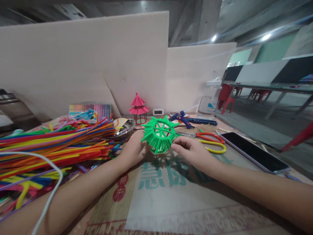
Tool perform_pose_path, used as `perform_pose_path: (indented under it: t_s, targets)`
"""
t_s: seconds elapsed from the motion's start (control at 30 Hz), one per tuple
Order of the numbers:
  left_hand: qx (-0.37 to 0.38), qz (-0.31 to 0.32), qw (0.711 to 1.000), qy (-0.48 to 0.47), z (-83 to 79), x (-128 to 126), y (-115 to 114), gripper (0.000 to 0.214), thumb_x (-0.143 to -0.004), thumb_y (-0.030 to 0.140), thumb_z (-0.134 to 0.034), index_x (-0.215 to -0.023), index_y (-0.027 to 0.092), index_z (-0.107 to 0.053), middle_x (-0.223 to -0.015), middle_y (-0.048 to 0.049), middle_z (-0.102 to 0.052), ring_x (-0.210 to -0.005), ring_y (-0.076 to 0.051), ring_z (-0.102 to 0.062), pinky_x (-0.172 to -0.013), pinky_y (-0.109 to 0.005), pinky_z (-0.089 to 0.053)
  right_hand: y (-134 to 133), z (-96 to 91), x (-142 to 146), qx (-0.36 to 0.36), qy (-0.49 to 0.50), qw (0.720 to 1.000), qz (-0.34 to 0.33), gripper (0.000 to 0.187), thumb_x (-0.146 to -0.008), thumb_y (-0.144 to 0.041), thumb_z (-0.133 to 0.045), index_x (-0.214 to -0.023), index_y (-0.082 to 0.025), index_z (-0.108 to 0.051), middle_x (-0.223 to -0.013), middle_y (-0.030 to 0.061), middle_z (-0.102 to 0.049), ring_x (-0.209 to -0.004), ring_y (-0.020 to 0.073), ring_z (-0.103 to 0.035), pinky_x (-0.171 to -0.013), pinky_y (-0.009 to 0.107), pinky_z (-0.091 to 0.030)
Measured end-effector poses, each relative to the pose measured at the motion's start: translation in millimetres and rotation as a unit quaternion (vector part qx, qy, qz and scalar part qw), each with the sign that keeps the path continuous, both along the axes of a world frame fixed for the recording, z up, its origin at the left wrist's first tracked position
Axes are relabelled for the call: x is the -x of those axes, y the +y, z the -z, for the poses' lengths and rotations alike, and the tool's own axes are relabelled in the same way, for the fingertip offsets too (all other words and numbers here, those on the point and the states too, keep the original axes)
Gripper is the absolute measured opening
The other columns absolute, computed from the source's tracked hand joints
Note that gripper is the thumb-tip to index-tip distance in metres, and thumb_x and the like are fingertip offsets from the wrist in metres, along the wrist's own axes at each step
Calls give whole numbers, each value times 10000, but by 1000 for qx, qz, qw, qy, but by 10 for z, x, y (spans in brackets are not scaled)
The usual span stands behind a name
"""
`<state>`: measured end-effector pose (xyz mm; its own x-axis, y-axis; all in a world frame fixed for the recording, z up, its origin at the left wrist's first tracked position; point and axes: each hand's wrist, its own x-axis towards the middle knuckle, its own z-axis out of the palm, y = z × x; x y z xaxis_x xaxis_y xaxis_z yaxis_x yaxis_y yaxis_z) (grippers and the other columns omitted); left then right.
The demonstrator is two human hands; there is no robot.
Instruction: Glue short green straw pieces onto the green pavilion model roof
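A green pipe-cleaner wheel (pixel 159 134) with spokes and a bristly rim stands tilted on the cardboard sheet (pixel 171 199). My left hand (pixel 133 150) grips its left side with curled fingers. My right hand (pixel 190 150) pinches its right lower edge. Both forearms reach in from the bottom of the view.
A big heap of coloured pipe cleaners (pixel 53 143) lies left, with a marker box (pixel 90 111) behind. A pink paper pavilion (pixel 139 111), a blue glue gun (pixel 182 119), red and yellow scissors (pixel 211 141), a phone (pixel 255 151) and a white cable (pixel 49 182) surround the work.
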<state>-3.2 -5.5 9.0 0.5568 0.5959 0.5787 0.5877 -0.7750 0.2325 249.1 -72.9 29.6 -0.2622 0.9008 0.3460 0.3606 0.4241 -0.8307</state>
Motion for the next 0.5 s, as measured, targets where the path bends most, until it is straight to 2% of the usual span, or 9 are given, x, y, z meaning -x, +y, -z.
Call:
perform_pose_path:
  t_s: [0.23, 0.5]
  targets:
    - [5, -4, 1000, -2, 30, 12, 34, 474, -848, 294, -552, -1310, 195, -597, -1345, -142, -612, -1300, -323, -524, -1141, -517, -402, 29, 16, 1, 32, 52, 998, -32, 293, -882, -467, -569, -782, -195, -614, -687, -18, -515, -621, 137, -470, -551, 258, -367]
    - [5, -5, 1000, -4, 8, 0, 18, 472, -865, 312, -556, -1323, 205, -598, -1328, -133, -626, -1292, -322, -535, -1141, -506, -410, -10, -23, 39, 147, 127, 979, -66, 388, -810, -558, -656, -706, -208, -524, -586, -57, -451, -525, 107, -390, -505, 250, -289]
